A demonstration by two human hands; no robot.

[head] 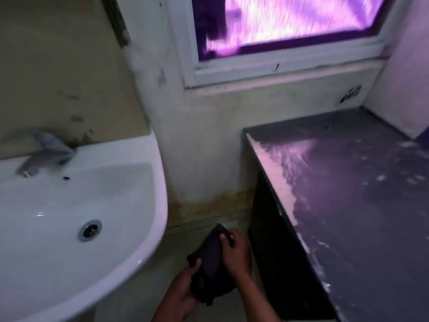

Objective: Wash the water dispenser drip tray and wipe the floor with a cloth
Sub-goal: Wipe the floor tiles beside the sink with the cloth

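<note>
Both hands are on one thing. My left hand [183,290] pinches the lower edge of the dark, crumpled fabric cloth [212,261], thumb on top, and my right hand [236,251] curls its fingers round the upper corner. I hold the cloth low over the pale tiled floor [178,240], between the white ceramic basin [160,205] and the dark, dust-streaked countertop [348,205]. I judge this two-handed hold is for folding the cloth into a pad for wiping. No drip tray shows in this view.
</note>
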